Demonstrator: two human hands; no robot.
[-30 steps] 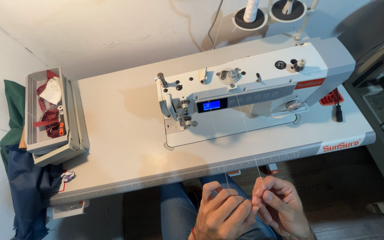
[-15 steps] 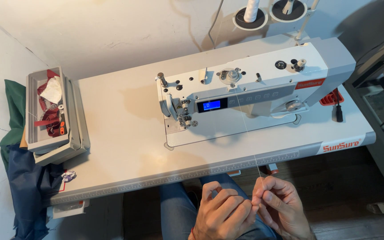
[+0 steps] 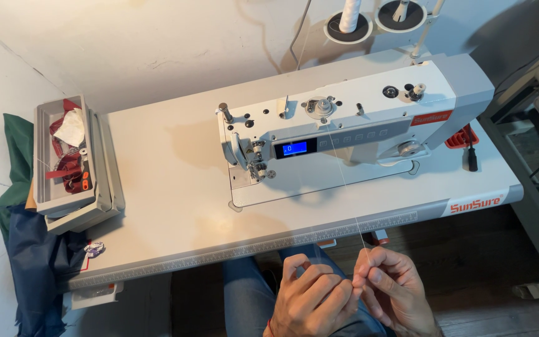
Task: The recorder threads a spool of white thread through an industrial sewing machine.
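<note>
A thin white thread (image 3: 344, 187) runs from the top of the white sewing machine (image 3: 350, 128) down to my hands below the table's front edge. My right hand (image 3: 389, 288) pinches the thread between thumb and fingers. My left hand (image 3: 310, 296) sits right beside it, fingers curled and touching the right hand's fingertips; I cannot tell what it holds. Both hands hover over my lap in blue jeans (image 3: 251, 290). The machine's small blue screen (image 3: 294, 148) is lit, and its needle area (image 3: 258, 168) has no fabric under it.
A white table (image 3: 169, 187) carries the machine. Grey trays (image 3: 73, 162) with red fabric scraps and small parts stand at its left end. Two thread cones (image 3: 369, 15) stand behind the machine. Dark blue and green cloth (image 3: 32, 249) hangs off the left side. A red holder (image 3: 463, 137) sits at right.
The view has shifted very slightly; my hands stay together holding the thread in nearly the same place.
</note>
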